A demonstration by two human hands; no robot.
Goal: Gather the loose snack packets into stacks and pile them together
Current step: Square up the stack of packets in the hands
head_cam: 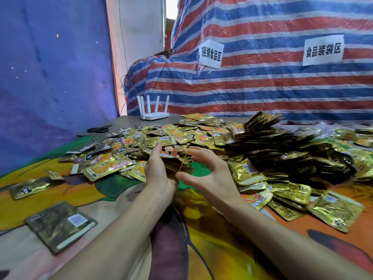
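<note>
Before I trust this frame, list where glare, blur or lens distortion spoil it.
Head view: glare flares off the gold snack packets at right; head view: the wide lens bows the striped tarp and stretches the forearms; head view: the gap at top centre is blown out white.

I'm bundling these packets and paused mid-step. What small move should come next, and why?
Probably slip the band over the stack. The left hand grips the stack, and the right hand holds what looks like a thin band stretched between thumb and fingers right beside it.
</note>
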